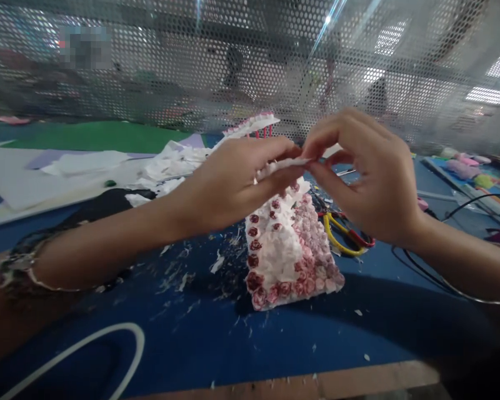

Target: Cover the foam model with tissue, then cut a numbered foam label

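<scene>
A white foam block (289, 250) edged with red and pink paper roses stands upright on the blue table (200, 333). Above its top, my left hand (233, 180) and my right hand (369, 175) meet, each pinching one end of a small white strip of paper or foam (281, 165). Both hands have fingers closed in a pinch. Bangles show on both wrists.
White scraps litter the blue table around the block. Yellow and red handled scissors (344, 236) lie right of the block, with black cables (462, 208) beyond. White sheets (87, 166) lie at back left, a white cord (108, 339) at front left. A perforated mesh screen (250, 61) stands behind.
</scene>
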The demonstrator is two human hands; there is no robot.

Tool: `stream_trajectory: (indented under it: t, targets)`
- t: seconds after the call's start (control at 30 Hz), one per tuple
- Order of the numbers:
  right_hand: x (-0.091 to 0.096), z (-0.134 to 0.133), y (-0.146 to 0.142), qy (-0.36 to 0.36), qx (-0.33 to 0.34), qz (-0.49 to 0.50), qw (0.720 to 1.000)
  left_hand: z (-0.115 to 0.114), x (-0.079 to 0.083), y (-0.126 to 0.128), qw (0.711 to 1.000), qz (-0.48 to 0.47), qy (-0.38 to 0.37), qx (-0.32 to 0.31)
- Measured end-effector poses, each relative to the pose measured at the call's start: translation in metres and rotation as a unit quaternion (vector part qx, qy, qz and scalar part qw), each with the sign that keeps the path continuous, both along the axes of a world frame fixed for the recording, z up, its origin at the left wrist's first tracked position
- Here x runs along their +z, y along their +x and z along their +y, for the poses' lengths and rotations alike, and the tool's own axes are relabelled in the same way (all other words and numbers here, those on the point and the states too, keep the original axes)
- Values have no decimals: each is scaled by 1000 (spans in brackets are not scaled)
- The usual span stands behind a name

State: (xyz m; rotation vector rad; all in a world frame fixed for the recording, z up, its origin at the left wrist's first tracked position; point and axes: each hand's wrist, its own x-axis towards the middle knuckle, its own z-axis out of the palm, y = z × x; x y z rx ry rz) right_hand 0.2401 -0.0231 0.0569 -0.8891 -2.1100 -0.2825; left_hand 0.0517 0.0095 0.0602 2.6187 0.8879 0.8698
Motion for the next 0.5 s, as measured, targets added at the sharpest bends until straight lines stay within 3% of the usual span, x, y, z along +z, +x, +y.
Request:
stream_trajectory:
  t: [0.07, 0.2, 0.33, 0.5]
  targets:
    - [-2, 2, 2, -21, 25, 19, 999, 2, -1, -2, 999, 9, 49, 1]
    - [-9, 0, 4, -50, 110, 61, 991, 0, -2, -4, 993, -1, 63, -102]
    - [-13, -8, 5, -67, 142, 99, 983, -4, 1, 1, 986, -57, -68, -138]
    - [-10, -16, 8, 3, 62, 57, 996, -8, 2, 11, 947, -120, -247, -168]
